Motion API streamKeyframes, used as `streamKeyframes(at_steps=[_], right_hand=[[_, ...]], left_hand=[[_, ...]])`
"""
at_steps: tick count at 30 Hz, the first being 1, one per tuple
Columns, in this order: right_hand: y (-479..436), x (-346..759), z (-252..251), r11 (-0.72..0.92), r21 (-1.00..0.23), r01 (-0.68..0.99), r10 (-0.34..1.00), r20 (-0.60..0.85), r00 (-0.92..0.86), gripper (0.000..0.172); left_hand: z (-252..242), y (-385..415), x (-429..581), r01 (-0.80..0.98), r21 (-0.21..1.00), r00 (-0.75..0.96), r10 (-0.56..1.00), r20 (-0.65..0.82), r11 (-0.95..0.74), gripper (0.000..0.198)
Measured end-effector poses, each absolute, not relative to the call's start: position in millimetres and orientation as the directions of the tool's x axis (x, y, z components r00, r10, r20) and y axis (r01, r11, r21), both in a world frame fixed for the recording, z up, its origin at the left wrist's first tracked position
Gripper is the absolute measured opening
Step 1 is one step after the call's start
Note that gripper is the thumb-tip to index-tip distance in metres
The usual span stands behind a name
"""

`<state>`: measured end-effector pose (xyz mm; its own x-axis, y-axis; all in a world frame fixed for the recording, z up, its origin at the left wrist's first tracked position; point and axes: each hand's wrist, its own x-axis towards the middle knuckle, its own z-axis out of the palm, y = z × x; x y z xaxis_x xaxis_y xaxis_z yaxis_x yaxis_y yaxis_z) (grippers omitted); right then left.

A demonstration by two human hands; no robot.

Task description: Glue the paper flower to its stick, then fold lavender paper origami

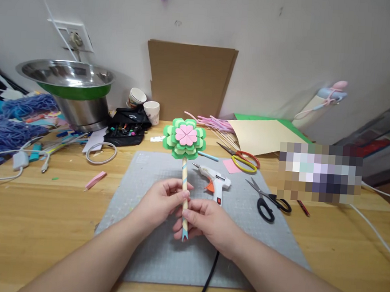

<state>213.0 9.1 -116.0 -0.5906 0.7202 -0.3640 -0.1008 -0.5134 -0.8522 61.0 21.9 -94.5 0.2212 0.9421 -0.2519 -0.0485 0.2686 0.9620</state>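
Paper flower [186,135]: faced the camera near mid-frame with pink heart-shaped petals inside layered green ones; sat atop the stem, clear above both hands.
Stem [185,181]: ran nearly upright, cream with a blue spiral; passed through both grips and ended in a notched blue tip just below the right thumb.
Left hand [166,199]: pinched the stem around mid-length between thumb and fingers, from the left.
Right hand [208,219]: pinched the stem lower down, near the tip, with thumb in front and fingers behind.
Glue gun [216,179]: lay right of the stem, with nozzle toward upper left and handle end partly hidden behind the right hand.
Cutting mat [153,263]: spread under both hands, lower centre of frame.
Black-handled scissors [266,204]: lay partly open, right of centre.
Red-and-yellow-handled scissors [245,163]: lay farther up, blades toward upper left.
Brown cardboard [189,81]: leaned against the wall, upper centre.
Steel basin [66,72]: stood at upper left.
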Motion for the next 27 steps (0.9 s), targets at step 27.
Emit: streamKeyframes(at_steps=[27], right_hand=[[7.7,212.8,-118.2,-0.484,-0.871,-0.085,0.716,-0.339,-0.611,0.043]], left_hand=[[-101.9,24.1,59.4,-0.083,0.973,0.19,0.962,-0.198,0.217,0.036]])
